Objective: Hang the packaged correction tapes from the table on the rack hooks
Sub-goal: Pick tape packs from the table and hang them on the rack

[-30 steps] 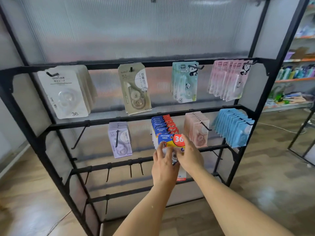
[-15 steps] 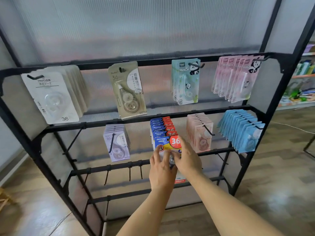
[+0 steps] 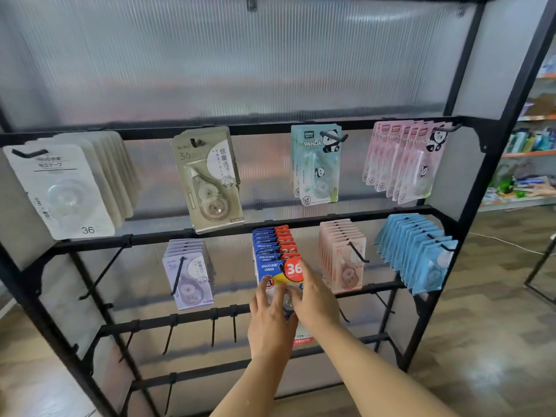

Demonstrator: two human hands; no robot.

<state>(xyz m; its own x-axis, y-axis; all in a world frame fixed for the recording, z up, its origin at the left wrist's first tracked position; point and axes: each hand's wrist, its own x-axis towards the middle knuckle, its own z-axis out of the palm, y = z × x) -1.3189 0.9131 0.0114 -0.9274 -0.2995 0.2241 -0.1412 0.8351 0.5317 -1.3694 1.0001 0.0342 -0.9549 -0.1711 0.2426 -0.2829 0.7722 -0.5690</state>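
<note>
- Both hands hold the front blue-and-red correction tape pack (image 3: 278,270) on the middle hook of the second rail: the left hand (image 3: 270,319) has curled fingers on the pack's lower left, and the right hand (image 3: 316,299) lies over its right side with fingertips near the red "36" circle.
- White glossy blister packs (image 3: 60,191) fan out at far left on the top rail of the black metal rack (image 3: 469,182).
- Next come an olive card pack (image 3: 209,179) above and lilac packs (image 3: 188,273) below.
- Teal panda packs (image 3: 317,164) hang above the held stack; pink packs (image 3: 344,260) sit just right of it.
- Pink panda packs (image 3: 401,161) and light blue packs (image 3: 418,254) fill the right end.
- Ribbed translucent panel (image 3: 240,61) backs the rack.
- Both forearms reach up from the lower edge, converging at the pack.
</note>
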